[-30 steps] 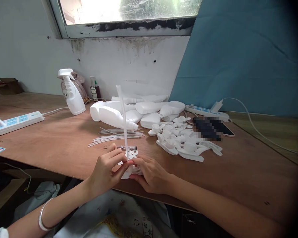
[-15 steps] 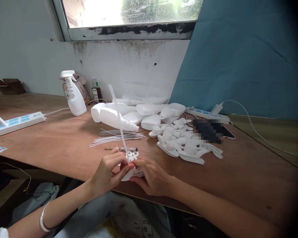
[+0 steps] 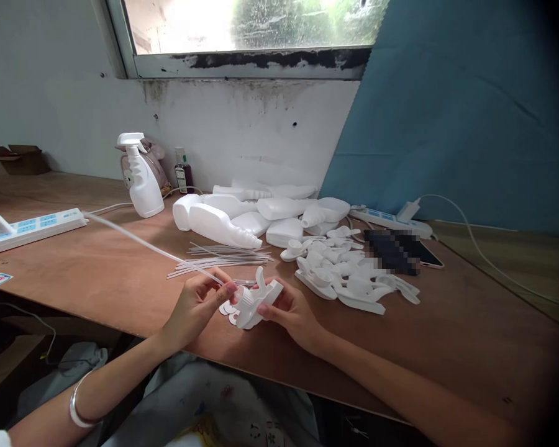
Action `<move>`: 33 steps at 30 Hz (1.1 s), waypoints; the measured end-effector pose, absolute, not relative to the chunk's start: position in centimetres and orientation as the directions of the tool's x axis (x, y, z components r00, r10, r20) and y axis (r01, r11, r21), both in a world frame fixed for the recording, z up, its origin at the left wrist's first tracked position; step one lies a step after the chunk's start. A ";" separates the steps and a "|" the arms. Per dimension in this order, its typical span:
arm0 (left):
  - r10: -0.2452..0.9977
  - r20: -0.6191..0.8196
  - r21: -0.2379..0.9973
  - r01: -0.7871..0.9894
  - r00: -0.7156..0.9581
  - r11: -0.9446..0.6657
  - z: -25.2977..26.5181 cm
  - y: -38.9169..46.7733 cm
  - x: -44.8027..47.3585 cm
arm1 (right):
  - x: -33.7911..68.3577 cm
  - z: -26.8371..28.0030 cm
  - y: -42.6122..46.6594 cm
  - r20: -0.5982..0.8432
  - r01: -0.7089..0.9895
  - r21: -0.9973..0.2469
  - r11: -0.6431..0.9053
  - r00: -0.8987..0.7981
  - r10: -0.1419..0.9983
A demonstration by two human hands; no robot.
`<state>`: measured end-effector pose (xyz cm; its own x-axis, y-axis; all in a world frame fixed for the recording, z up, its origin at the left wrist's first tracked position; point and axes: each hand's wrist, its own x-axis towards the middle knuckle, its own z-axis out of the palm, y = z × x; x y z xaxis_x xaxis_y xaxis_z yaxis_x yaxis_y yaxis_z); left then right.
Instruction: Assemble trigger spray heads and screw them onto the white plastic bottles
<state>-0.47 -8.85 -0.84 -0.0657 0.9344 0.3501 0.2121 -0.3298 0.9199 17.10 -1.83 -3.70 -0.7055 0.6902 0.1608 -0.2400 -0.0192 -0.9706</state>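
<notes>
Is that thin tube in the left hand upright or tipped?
Tipped: the white tube slants sideways from the left hand, its free end pointing toward the power strip on the left rather than straight up.

Held trigger head (image 3: 254, 308), one; held tube (image 3: 153, 246), one; assembled spray bottle (image 3: 146, 189), one; dark bottle (image 3: 183, 177), one; power strips (image 3: 41, 228), two; cardboard box (image 3: 29, 164), one; piled trigger heads (image 3: 356, 279) overlap, count unclear.

On a table (image 3: 135, 292), bottles (image 3: 221, 225) lie heaped at the back, near the wall (image 3: 261, 133), with tubes (image 3: 242, 258) laid before them and sprayer heads (image 3: 354, 276) piled to the tubes' right. A phone (image 3: 428, 251) rests behind the pile's right end. A spray bottle (image 3: 146, 189) stands between the heap and a power strip (image 3: 41, 228) at left; washers (image 3: 227, 308) lie before the tubes, near the front edge.
</notes>
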 end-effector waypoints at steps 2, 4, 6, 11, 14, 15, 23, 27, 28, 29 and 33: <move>0.954 0.299 0.926 0.239 0.000 -0.291 -0.4 -8.3 -0.9 | 17.1 -3.5 -1.6 0.131 -0.234 -0.972 -0.037 -0.661 0.738; 0.966 0.251 0.910 0.323 0.064 -0.258 0.2 -7.3 -1.9 | 17.1 -3.5 -1.4 0.119 -0.229 -0.973 -0.036 -0.626 0.771; 0.964 0.227 0.862 0.432 0.138 -0.265 0.9 -5.9 -3.5 | 17.1 -3.6 -1.2 0.123 -0.241 -0.970 -0.029 -0.592 0.797; 0.917 0.333 0.426 0.832 0.219 -0.354 2.7 -1.5 -8.6 | 17.1 -4.1 -0.8 0.128 -0.267 -0.963 -0.029 -0.553 0.824; 0.900 0.415 0.290 0.919 0.131 -0.267 3.6 1.1 -11.1 | 17.3 -4.0 -0.8 0.118 -0.253 -0.967 -0.026 -0.538 0.834; 0.899 0.422 0.258 0.934 0.119 -0.245 3.8 1.9 -11.7 | 17.4 -4.0 -0.9 0.120 -0.251 -0.968 -0.019 -0.525 0.842; 0.905 0.404 0.102 0.977 0.133 -0.189 3.7 5.4 -13.7 | 18.1 -3.8 0.1 0.360 -0.202 -0.919 0.338 -0.083 0.929; 0.895 0.407 0.078 0.969 0.183 -0.233 4.1 4.1 -13.7 | 18.1 -3.4 0.0 0.368 -0.142 -0.923 0.358 -0.047 0.929; 0.885 0.419 0.106 0.957 0.203 -0.270 4.3 3.5 -13.6 | 18.1 -3.3 -0.1 0.372 -0.135 -0.923 0.361 -0.064 0.926; 0.870 0.447 0.155 0.940 0.209 -0.305 4.6 2.8 -13.6 | 18.1 -3.2 -0.2 0.379 -0.136 -0.920 0.367 -0.078 0.922; 0.803 0.592 0.497 0.818 -0.075 -0.290 5.5 0.4 -14.0 | 18.2 -2.8 0.0 0.416 -0.193 -0.897 0.398 -0.064 0.907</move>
